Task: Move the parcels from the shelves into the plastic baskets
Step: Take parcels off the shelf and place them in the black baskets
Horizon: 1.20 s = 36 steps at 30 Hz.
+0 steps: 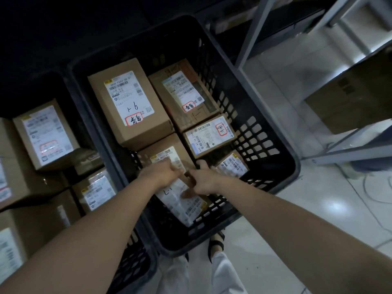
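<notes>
A black plastic basket (265,128) stands on the floor in front of me and holds several brown cardboard parcels with white labels. Both my hands reach into its near end. My left hand (163,172) and my right hand (203,179) grip a small labelled parcel (184,205) from either side, low against the basket's near wall. Behind it lie a parcel (161,153) partly under my left hand, a large box (129,102), another box (182,92), a flat parcel (210,135) and a small one (233,165) at the right.
A second black basket (70,96) on the left is filled with several labelled boxes. Grey metal shelving (250,35) rises at the right, with a cardboard box (352,98) on a low shelf. White tiled floor (318,209) and my feet (216,240) lie below.
</notes>
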Each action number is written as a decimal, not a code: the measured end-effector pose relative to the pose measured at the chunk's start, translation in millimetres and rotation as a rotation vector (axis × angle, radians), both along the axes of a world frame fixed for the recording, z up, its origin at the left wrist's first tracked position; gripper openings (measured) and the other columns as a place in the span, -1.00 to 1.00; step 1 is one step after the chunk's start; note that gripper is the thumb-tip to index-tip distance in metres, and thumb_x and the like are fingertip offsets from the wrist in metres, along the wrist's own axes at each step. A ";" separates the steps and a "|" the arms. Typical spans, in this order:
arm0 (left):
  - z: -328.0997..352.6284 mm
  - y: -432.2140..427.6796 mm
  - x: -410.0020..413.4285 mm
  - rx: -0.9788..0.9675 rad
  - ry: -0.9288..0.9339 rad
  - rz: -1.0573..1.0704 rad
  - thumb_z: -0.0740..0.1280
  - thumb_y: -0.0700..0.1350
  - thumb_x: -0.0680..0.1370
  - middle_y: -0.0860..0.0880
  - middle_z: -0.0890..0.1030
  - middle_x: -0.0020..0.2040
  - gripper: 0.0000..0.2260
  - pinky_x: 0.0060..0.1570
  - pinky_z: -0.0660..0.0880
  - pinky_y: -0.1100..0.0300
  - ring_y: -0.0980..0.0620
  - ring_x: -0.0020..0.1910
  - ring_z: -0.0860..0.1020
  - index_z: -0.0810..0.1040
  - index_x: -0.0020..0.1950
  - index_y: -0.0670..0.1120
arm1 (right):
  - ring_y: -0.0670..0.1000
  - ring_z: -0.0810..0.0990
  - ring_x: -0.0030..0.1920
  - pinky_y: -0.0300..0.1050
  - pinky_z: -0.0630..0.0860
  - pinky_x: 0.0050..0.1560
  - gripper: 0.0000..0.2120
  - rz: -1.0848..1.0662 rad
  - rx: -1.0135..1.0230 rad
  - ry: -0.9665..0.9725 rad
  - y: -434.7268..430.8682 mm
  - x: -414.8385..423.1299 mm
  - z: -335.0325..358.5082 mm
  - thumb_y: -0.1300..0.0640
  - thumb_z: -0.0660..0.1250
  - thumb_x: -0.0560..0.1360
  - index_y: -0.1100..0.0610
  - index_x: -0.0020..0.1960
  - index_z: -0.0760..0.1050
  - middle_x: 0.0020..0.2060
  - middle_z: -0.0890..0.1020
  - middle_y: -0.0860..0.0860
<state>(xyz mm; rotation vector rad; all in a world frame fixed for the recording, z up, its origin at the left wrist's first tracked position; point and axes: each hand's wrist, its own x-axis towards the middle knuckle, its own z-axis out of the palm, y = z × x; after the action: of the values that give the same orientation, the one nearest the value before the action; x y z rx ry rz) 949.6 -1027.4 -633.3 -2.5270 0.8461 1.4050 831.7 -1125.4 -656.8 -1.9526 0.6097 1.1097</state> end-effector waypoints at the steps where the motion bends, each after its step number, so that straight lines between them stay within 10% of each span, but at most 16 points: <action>1: -0.3 1.7 -0.5 -0.030 0.036 0.054 0.21 0.26 0.52 -0.08 0.57 0.18 -0.52 -0.09 0.43 0.17 -0.06 0.10 0.55 0.38 0.30 -0.02 | 0.28 0.18 0.41 0.15 0.25 0.43 -0.18 -0.014 0.007 0.005 1.7 -0.9 -0.9 -0.26 0.43 0.36 0.06 0.46 0.22 0.36 0.10 0.07; 7: 2.8 0.8 5.3 -0.118 0.202 0.150 0.35 0.35 0.38 -0.13 0.34 0.45 -0.20 0.24 0.39 0.14 -0.09 0.35 0.40 0.29 0.46 -0.09 | 0.19 0.33 0.36 0.10 0.36 0.35 -0.22 -0.235 0.214 0.020 -14.6 -11.6 15.2 -0.08 0.49 0.39 -0.03 0.49 0.17 0.36 0.30 0.12; 13: 22.4 -20.8 1.3 -0.370 0.290 0.363 0.40 0.13 0.46 -0.10 0.51 0.18 -0.41 0.13 0.43 0.14 -0.06 0.15 0.52 0.32 0.36 -0.12 | 0.05 0.57 0.13 0.01 0.58 0.08 -0.26 -0.548 0.381 -0.008 -42.9 -22.7 29.2 0.15 0.52 0.38 0.06 0.45 0.23 0.23 0.55 0.08; 17: 15.7 -30.5 -19.6 -0.413 0.415 0.559 0.36 0.09 0.50 -0.09 0.54 0.12 -0.57 0.07 0.52 0.02 -0.05 0.03 0.55 0.29 0.23 -0.05 | -0.03 0.53 -0.03 -0.26 0.47 -0.26 -0.47 -0.616 0.166 -0.120 -86.9 -23.7 55.6 0.17 0.42 0.48 0.13 0.40 0.34 0.17 0.50 0.06; 21: 1.5 -47.7 -56.1 -0.326 0.541 0.682 0.24 -0.02 0.60 -0.14 0.54 0.06 -0.64 -0.04 0.56 0.00 -0.11 0.00 0.55 0.29 0.34 -0.12 | -0.01 0.47 0.00 -0.28 0.41 -0.16 -0.67 -0.302 -0.278 -0.132 -105.7 -26.0 50.2 0.12 0.35 0.52 0.18 0.25 0.49 0.06 0.53 0.02; 27: -20.6 -51.9 -87.9 -0.295 -0.037 -0.132 0.23 -0.19 0.58 -0.17 0.35 0.32 -0.66 0.13 0.46 -0.01 -0.16 0.24 0.39 0.43 0.36 -0.13 | 0.14 0.55 0.06 -0.07 0.51 -0.04 -0.74 -0.167 -0.463 0.000 -101.1 -34.8 10.6 0.17 0.23 0.56 0.17 0.24 0.46 0.16 0.52 0.18; 36: -29.9 -53.8 -92.8 -0.251 -0.142 -0.400 0.29 0.11 0.53 -0.10 0.31 0.41 -0.24 0.30 0.20 -0.03 -0.10 0.38 0.27 -0.08 0.56 -0.03 | 0.14 0.45 0.21 -0.19 0.44 -0.01 -0.58 -0.775 -0.202 0.088 -91.7 -40.0 -7.8 0.14 0.20 0.61 0.29 0.41 0.33 0.37 0.42 0.21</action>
<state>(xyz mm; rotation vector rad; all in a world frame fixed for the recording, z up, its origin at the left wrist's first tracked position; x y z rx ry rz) 856.8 -1081.2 -663.2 -2.3974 1.4773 1.0380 791.8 -1217.2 -664.6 -1.5833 1.4181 0.6516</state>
